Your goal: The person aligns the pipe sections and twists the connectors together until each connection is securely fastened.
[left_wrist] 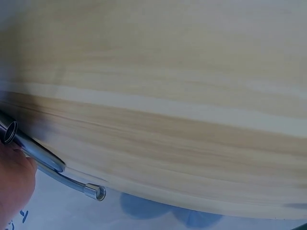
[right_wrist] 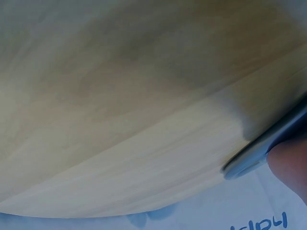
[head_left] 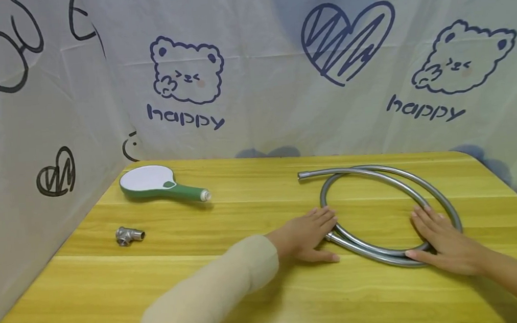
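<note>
A grey metallic shower hose (head_left: 333, 171) lies coiled in a loop on the right half of the table. My left hand (head_left: 308, 235) rests palm down on the coil's left side, fingers straight and thumb apart, beside one hose end. On the lower right of the loop, my right hand (head_left: 448, 245) presses with fingers extended. The left wrist view shows both threaded hose ends, one being a silver end nut (left_wrist: 94, 191), near part of the left hand (left_wrist: 17, 184). In the right wrist view, a fingertip (right_wrist: 290, 167) touches the hose (right_wrist: 249, 158).
A green and white handheld shower head (head_left: 146, 179) lies at the back left of the wooden table (head_left: 226, 210). In front of it sits a small silver pipe fitting (head_left: 128, 236). Printed fabric (head_left: 257, 90) hangs behind and to the left.
</note>
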`<state>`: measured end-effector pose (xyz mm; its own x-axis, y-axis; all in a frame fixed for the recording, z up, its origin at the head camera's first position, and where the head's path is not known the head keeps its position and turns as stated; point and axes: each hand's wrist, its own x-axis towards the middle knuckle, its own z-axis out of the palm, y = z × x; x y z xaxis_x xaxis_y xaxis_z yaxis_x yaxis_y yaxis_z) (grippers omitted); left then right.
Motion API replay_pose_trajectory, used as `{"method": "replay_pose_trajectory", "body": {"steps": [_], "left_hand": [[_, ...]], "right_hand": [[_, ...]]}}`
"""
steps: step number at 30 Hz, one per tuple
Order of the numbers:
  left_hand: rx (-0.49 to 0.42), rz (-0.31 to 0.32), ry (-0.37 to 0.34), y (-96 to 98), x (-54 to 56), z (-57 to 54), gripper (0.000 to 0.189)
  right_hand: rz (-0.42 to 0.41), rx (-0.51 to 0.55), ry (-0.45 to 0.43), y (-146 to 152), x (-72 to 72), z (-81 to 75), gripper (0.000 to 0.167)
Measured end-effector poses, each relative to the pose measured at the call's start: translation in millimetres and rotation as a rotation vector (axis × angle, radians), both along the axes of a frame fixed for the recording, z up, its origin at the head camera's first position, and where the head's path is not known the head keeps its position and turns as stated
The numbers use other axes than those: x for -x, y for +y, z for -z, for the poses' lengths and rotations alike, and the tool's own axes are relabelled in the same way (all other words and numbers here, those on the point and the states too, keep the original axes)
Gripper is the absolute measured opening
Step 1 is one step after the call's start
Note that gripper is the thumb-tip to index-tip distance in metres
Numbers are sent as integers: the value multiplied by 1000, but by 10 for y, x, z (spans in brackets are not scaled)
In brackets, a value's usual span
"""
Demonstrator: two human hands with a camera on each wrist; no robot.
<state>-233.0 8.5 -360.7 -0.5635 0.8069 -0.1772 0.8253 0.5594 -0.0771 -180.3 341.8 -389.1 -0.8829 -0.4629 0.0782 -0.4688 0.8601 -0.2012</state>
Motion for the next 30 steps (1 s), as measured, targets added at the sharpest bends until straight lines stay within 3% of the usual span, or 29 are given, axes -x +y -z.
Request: {"method": "replay_pose_trajectory", "body": {"steps": [19, 30], "left_hand": [[-14, 31, 2, -245, -50, -2, 84], [-22, 28, -14, -346, -96, -17, 84]], "right_hand": [[-20, 44, -68, -214, -32, -15, 83], [-44, 5, -25, -307, -46, -22, 83]]}}
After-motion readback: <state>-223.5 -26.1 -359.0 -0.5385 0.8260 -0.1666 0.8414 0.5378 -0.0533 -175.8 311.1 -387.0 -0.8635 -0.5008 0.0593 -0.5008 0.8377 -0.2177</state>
